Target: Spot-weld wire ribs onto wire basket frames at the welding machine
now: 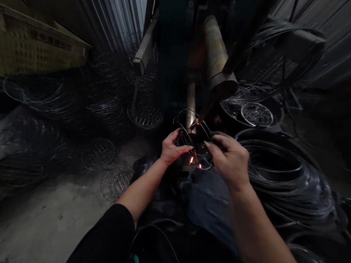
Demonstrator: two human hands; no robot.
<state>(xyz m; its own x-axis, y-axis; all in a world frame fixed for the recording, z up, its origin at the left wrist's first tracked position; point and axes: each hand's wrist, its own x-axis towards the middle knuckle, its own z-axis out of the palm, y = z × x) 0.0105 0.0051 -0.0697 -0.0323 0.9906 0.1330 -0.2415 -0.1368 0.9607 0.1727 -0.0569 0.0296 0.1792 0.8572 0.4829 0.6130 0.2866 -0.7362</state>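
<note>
My left hand (173, 149) is closed on the left side of a round wire rack (187, 139) with parallel bars, thumb pointing right. On the other side, my right hand (230, 157) pinches a wire ring (205, 129) between thumb and fingers. Ring and rack overlap at the welding machine's electrodes, so I cannot tell whether they are joined. An orange glow shows at the tip of the upper electrode (199, 119), where it meets the wire. The lower electrode bar (191, 105) passes behind the ring. Two bright sparks (191, 160) hang below, between my hands.
Stacks of round wire racks (104, 101) stand on the left, and loose ones (98, 154) lie on the floor. A yellow crate (39, 44) is at upper left. Coiled wire (289, 179) fills the right, with a tub of wire rings (257, 114) behind. A thick machine arm (217, 44) juts forward above.
</note>
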